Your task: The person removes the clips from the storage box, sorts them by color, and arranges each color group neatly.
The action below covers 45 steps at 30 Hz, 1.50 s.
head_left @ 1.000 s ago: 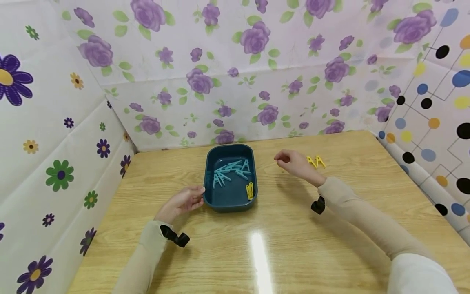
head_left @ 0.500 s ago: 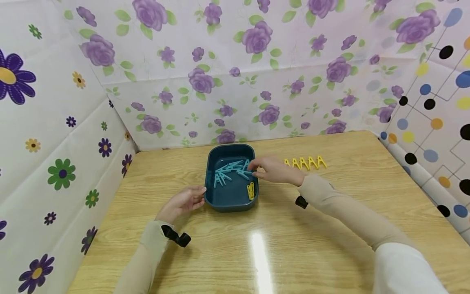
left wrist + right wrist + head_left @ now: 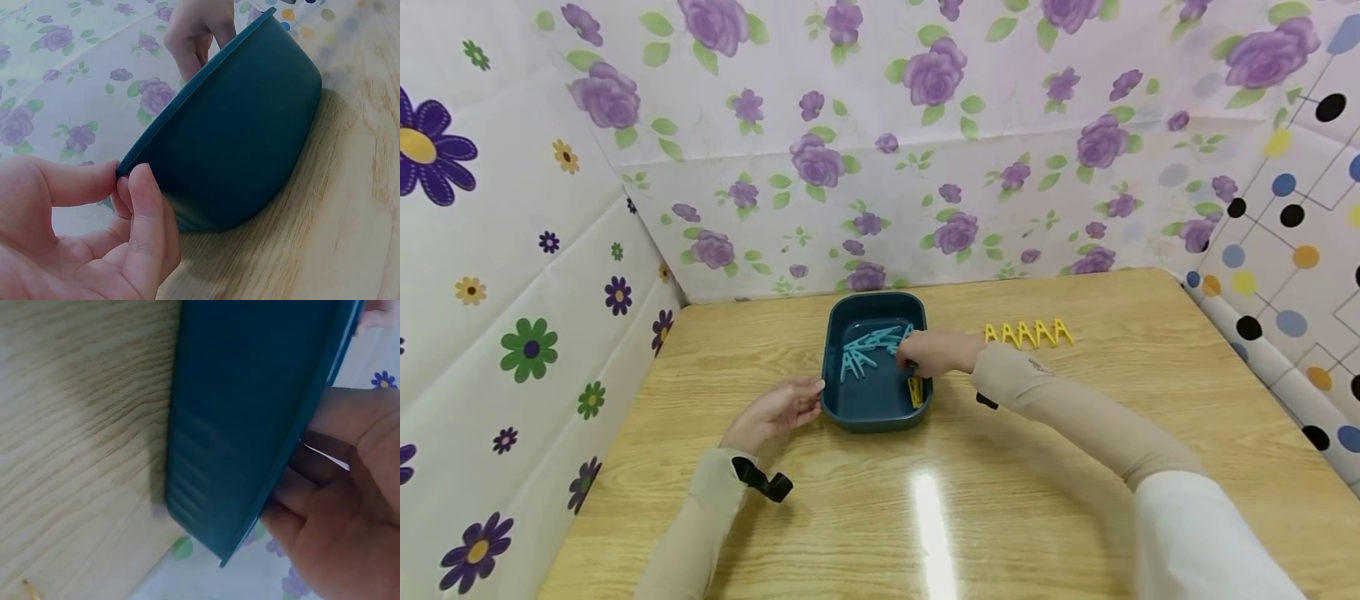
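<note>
My left hand (image 3: 775, 412) pinches the left rim of a dark teal plastic bin (image 3: 872, 423) between thumb and fingers, which the left wrist view shows close up at the bin's wall (image 3: 244, 137). Over the right rim, my right hand (image 3: 936, 352) reaches down into the bin. Its fingertips are hidden behind the wall (image 3: 237, 406) in the right wrist view, so I cannot tell whether they hold anything. Inside lie several light-blue clothespins (image 3: 857, 360), partly covered by that hand. Yellow clothespins (image 3: 915, 393) lie at the bin's right side, just below it.
To the right of the bin, several yellow clothespins (image 3: 1025, 334) stand in a row on the wooden table (image 3: 760, 533). A flowered sheet (image 3: 737, 192) hangs behind the table, and patterned sheets flank both sides.
My right hand has moved left from the yellow clothespin row, over the rim and down into the bin. The left hand keeps its hold on the rim.
</note>
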Motion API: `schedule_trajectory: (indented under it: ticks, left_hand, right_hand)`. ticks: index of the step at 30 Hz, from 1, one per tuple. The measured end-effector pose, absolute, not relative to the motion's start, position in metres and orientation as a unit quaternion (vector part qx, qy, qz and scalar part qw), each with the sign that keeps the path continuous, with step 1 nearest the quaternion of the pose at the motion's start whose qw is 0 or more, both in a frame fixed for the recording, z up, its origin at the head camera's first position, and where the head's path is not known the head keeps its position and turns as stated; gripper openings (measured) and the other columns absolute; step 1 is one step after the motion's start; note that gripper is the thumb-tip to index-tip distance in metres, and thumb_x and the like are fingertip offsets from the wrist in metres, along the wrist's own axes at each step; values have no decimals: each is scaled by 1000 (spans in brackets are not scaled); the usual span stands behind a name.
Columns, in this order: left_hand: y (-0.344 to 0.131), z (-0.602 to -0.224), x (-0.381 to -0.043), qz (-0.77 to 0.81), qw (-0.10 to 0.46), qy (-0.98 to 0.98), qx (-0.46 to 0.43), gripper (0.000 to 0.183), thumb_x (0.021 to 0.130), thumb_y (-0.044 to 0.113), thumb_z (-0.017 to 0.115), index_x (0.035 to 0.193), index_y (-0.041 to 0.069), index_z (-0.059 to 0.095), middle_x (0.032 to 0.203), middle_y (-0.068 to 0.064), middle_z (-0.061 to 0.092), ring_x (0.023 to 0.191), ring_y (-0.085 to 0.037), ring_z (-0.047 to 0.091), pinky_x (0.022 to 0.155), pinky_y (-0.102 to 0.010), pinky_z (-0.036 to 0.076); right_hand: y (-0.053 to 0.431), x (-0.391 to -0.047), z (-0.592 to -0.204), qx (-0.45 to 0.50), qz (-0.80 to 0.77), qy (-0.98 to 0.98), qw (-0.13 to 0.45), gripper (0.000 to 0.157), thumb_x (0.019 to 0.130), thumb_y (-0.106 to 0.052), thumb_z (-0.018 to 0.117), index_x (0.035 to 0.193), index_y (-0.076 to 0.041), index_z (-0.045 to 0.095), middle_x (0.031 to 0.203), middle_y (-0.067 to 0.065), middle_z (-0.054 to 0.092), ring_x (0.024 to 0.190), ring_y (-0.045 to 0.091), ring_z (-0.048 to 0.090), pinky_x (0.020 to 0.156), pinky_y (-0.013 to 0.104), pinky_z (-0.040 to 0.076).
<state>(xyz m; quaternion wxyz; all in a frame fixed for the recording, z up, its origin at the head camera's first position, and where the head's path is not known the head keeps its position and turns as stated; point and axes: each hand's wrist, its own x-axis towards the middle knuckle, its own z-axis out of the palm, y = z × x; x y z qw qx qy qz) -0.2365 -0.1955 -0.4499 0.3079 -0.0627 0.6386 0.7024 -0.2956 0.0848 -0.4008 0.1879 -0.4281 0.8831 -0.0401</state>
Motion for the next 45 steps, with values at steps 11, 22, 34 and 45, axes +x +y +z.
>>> schedule_trajectory:
  ticks: [11, 22, 34, 45]
  left_hand:
    - [-190, -446, -239, 697, 320, 639, -53, 23, 94, 16, 50, 112, 1, 47, 78, 4, 58, 69, -5, 56, 68, -18, 51]
    - [-191, -446, -240, 700, 318, 636, -62, 18, 93, 14, 52, 107, 3, 50, 78, 3, 59, 70, -7, 56, 70, -19, 51]
    - [-194, -449, -237, 696, 305, 647, -61, 16, 93, 15, 53, 104, 3, 52, 80, 3, 59, 73, -9, 56, 75, -23, 51]
    - [-193, -447, -236, 705, 322, 630, -57, 14, 94, 16, 51, 105, 7, 51, 76, 6, 60, 70, -5, 57, 69, -17, 51]
  right_hand:
    - [76, -295, -402, -391, -4, 890, 235, 14, 82, 3, 60, 82, -10, 66, 79, -3, 62, 68, 9, 52, 60, 21, 42]
    - [87, -298, -403, -449, -105, 869, 182, 14, 77, -12, 73, 73, -13, 59, 73, -4, 55, 67, 9, 51, 64, 21, 44]
    - [112, -289, -394, -439, -248, 859, 95, 19, 78, -17, 72, 89, -10, 58, 90, 3, 59, 77, 13, 55, 73, 29, 50]
    - [135, -286, -402, -423, -246, 872, -8, 27, 82, -21, 69, 107, -14, 66, 105, 2, 58, 99, 18, 55, 86, 34, 48]
